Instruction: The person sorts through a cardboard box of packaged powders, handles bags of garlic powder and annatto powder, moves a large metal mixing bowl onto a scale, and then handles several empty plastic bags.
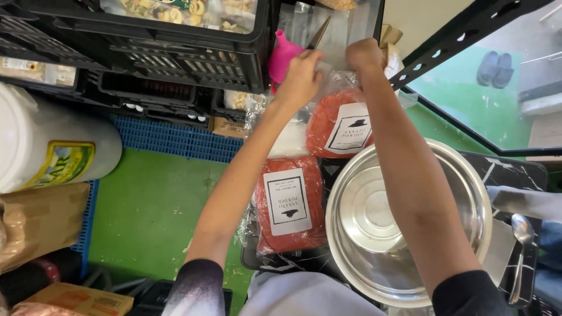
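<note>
Two bare hands up at the far edge of the work surface. Left hand (301,73) and right hand (364,55) both pinched shut on the clear top of one plastic bag of orange-red powder (328,120), fingers curled together over the film. Two such bags in all, each with one white label: the held one lifted at its top edge, the second bag of orange-red powder (290,205) lying flat just below it, beside the left forearm. One empty steel bowl (468,193) under the right forearm, touching the flat bag's side. One steel spoon (521,246) near the bowl's right rim. One pink funnel (284,55) just left of the left hand. Black plastic crates (175,58) stacked beyond, at least two. One large white tub (35,140) lying at far left. One pair of grey slippers (495,69) on the floor, well apart.
</note>
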